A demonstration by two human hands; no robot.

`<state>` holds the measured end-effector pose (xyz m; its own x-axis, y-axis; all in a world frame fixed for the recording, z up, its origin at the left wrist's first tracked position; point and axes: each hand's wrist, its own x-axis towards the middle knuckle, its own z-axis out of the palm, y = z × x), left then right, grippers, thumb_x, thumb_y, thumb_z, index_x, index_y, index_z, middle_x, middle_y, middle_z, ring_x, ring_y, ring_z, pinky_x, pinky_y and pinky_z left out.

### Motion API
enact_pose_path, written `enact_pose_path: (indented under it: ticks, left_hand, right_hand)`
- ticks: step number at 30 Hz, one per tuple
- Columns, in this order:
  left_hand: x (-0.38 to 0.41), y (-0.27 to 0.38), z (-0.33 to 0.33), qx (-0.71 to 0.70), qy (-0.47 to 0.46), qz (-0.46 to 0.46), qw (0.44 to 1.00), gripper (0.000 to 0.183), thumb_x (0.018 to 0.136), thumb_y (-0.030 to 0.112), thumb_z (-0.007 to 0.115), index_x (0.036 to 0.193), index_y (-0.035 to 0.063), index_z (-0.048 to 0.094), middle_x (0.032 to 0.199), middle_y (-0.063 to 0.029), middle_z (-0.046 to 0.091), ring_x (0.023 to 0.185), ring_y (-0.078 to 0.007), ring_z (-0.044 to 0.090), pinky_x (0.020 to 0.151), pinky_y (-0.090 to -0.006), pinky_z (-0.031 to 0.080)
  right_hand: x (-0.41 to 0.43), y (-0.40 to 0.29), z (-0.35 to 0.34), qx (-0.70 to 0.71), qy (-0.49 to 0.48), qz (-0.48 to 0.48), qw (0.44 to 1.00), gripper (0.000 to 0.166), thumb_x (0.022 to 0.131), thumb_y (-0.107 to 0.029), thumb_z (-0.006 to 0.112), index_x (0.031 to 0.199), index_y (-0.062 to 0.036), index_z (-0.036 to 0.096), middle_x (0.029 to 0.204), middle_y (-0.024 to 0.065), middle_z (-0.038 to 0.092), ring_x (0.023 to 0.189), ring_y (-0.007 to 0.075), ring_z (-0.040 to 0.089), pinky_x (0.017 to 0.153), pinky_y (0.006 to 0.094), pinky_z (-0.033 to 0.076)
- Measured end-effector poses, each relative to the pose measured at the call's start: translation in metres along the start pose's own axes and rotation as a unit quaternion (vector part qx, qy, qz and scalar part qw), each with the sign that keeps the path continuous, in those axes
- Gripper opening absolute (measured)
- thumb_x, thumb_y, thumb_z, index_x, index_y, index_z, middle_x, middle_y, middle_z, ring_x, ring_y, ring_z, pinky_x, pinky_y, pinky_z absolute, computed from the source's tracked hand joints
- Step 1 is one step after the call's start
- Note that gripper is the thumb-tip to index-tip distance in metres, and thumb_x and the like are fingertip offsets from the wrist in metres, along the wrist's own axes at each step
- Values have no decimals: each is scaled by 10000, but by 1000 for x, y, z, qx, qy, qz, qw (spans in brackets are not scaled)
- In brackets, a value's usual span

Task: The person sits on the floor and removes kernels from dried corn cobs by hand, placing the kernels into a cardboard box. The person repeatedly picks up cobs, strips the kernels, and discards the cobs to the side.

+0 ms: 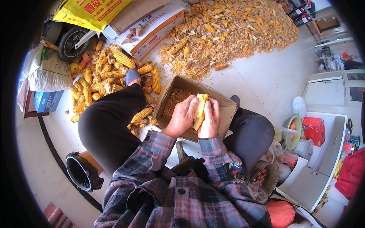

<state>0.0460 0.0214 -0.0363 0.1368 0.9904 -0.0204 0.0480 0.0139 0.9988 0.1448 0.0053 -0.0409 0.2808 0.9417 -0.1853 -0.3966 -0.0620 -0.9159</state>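
Note:
A partly shelled corn cob (201, 109) is held upright between my two hands, over an open cardboard box (196, 87). My left hand (182, 115) grips its left side, the thumb near the top. On the right side, my right hand (210, 116) closes on the cob with its thumb against the kernels. Loose corn kernels (176, 101) lie in the box, which stands between my knees. Whole yellow cobs (112, 74) are heaped at the left around my foot. The hands hide part of the inside of the box.
A wide heap of kernels and cob pieces (222, 34) spreads over the floor ahead. A printed carton (156, 28) and a small wheel (73, 42) stand front left. A lined bin (82, 172) is at left, a bucket (266, 176) and white cabinet (325, 171) at right.

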Motion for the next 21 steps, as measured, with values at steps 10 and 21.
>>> enact_pose_path:
  ticks: [10,21]
  left_hand:
    - [5,2,0,-45,45,-9,998,285,975,232,421,872,-8,533,666,-56,507,631,-89,435,579,-275,421]
    - [3,12,-2,-22,-2,-56,998,263,936,213,510,1033,-31,536,818,-120,618,752,-122,566,651,-266,464]
  right_hand:
    - [-6,2,2,-50,-24,-18,998,191,944,-154,475,1037,6,522,985,53,556,891,101,518,801,258,442]
    - [-6,0,3,-113,-19,-66,991,177,918,-89,525,1058,18,509,986,72,566,926,127,541,809,257,447]
